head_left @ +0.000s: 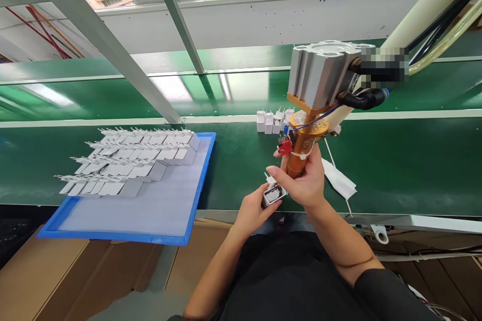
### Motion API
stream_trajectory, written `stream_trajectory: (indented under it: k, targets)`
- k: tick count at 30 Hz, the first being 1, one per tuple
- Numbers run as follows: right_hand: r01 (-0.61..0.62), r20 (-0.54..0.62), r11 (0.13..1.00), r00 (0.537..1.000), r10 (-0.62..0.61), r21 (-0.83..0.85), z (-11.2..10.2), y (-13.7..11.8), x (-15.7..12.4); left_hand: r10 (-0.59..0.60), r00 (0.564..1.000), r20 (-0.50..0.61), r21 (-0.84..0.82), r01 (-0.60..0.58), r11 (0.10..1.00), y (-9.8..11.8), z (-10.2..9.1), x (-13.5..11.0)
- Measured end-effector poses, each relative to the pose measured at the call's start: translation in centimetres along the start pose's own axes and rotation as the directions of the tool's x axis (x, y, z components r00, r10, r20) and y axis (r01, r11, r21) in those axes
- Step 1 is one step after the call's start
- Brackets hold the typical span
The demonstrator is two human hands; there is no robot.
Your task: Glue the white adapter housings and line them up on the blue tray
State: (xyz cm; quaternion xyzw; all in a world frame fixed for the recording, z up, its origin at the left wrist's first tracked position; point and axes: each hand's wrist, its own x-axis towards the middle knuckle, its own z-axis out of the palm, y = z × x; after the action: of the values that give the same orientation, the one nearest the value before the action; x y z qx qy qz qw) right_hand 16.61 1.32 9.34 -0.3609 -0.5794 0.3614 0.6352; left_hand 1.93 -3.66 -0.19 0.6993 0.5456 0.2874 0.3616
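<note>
My left hand (pixel 253 212) is closed around a white plug adapter housing (pixel 274 194), whose open end faces up and shows parts and a dark wire inside. My right hand (pixel 307 180) wraps the lower orange barrel of a hanging pneumatic tool (pixel 303 148), with the thumb reaching toward the housing. A silver cylinder block (pixel 318 75) tops the tool, and a small red switch (pixel 285 146) is strapped to its side. The housing sits just below and left of the barrel; whether the two touch I cannot tell.
A blue-rimmed tray (pixel 201 185) at left holds rows of white plug adapters (pixel 128 160) and overhangs the bench edge. Several more adapters (pixel 269 121) stand behind the tool. A white face mask (pixel 339 179) lies right on the green bench (pixel 406 165). A metal post (pixel 113 50) slants down behind the tray.
</note>
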Motion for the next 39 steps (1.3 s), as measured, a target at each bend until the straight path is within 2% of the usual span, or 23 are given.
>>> stream_trajectory:
  k: [4,9,26,29,34,39]
  targets:
    - [-0.004,-0.029,0.997,1.000,0.001,-0.078,0.5,-0.1,-0.2,0.058,0.998,-0.038,0.000,-0.058,0.998,1.6,-0.6,0.3]
    - [0.085,-0.087,0.987,0.991,-0.098,-0.138,0.4,-0.4,0.0,0.065,0.997,-0.035,0.005,-0.065,0.998,2.9,-1.2,0.5]
    - [0.076,-0.022,0.990,0.997,-0.079,-0.116,0.1,-0.2,-0.2,0.017,1.000,-0.017,-0.027,-0.017,0.999,3.1,-0.7,0.5]
    - [0.065,0.000,0.993,0.998,-0.066,-0.099,0.2,-0.2,-0.3,0.015,1.000,-0.022,-0.051,-0.016,0.999,2.6,0.0,0.7]
    - [0.081,-0.036,0.990,0.996,-0.086,-0.114,0.9,-0.8,-0.1,0.033,0.998,-0.060,-0.147,-0.041,0.988,2.4,2.2,1.2]
    - [0.099,-0.047,0.985,0.993,-0.107,-0.142,1.1,-1.2,-0.1,0.064,0.980,-0.190,-0.255,-0.112,0.960,2.6,4.4,1.6]
